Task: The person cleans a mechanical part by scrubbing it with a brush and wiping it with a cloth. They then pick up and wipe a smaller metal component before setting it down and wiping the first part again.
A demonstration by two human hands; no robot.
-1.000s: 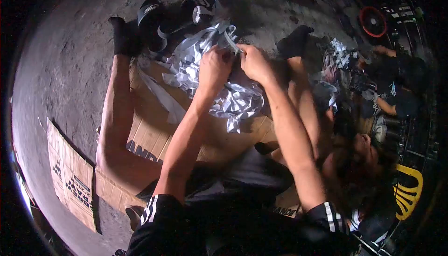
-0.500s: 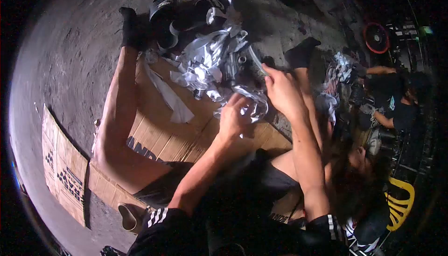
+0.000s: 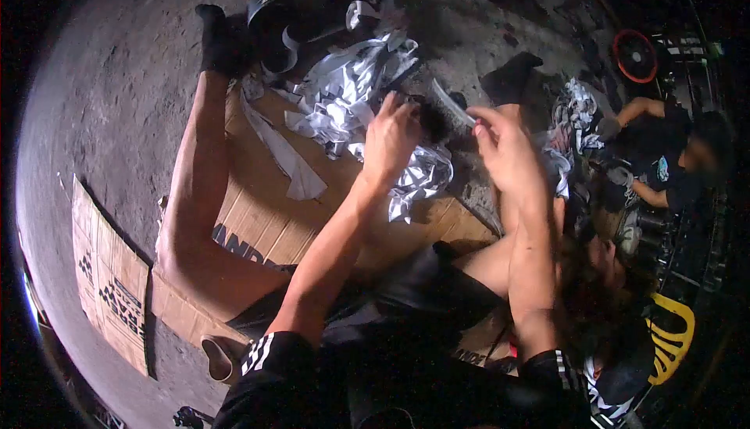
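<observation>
From where I stand, the right hand is closed around the near end of a slim pale strip, blade-like in outline, its fingers bent and thumb pressed in. The strip's long axis slants forward and to the person's left, its free end raised toward a heap of glossy pale scraps that lies partly on flattened cardboard. The left hand is nearer that heap, at its right-hand side, fingers curled and partly spread beside a dark mass; whether it grips anything I cannot tell. The free end points into the gap between the dark mass and a socked foot. Noted as obscured: the strip's held end, inside the fist; the left fingertips; the dark mass, unidentifiable in shadow.
</observation>
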